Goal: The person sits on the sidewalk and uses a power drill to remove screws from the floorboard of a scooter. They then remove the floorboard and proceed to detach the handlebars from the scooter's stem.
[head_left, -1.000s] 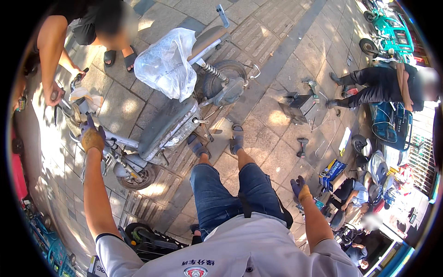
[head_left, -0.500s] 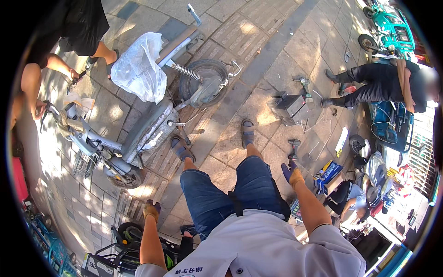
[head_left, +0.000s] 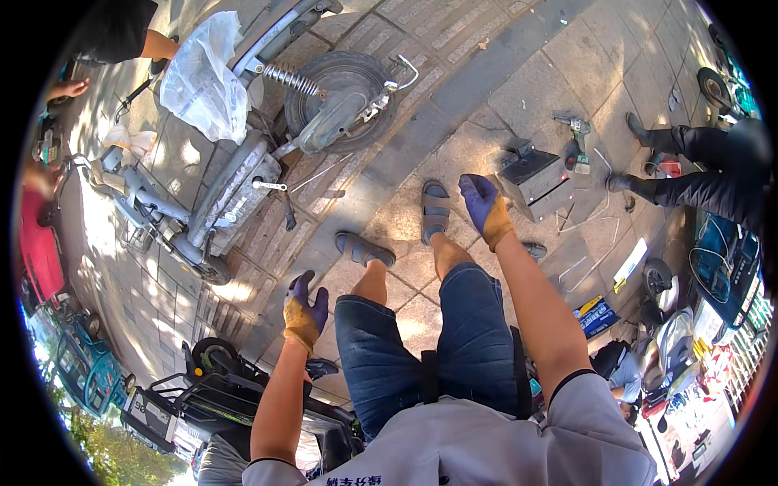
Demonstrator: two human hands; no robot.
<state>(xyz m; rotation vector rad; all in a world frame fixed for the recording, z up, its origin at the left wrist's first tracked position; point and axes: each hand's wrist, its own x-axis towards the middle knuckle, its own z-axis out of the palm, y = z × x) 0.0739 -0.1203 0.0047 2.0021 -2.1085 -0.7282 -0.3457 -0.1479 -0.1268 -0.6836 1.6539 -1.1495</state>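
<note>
My left hand (head_left: 305,314), in a purple and yellow work glove, hangs in the air left of my knees. Its fingers are spread and hold nothing. My right hand (head_left: 486,212), gloved alike, is out in front beside a dark metal box (head_left: 535,180) on the paving. Its fingers look loosely bent and apart, with no object visible in them. Ahead to the left stands a worn grey electric scooter (head_left: 235,190) with clear plastic sheeting (head_left: 209,81) over its seat. A dark object (head_left: 533,250) on the ground is partly covered by my right forearm.
A green and black cordless drill (head_left: 577,144) is on the paving beyond the box, near bent metal rods (head_left: 585,271). A person in dark trousers (head_left: 689,166) stands at right. A blue carton (head_left: 596,316) sits nearer. Parked behind my left arm is a black scooter (head_left: 227,397).
Both my hands have risen and moved forward from my sides, and my feet have shifted in a step. The person by the scooter's handlebars has drawn away from them.
</note>
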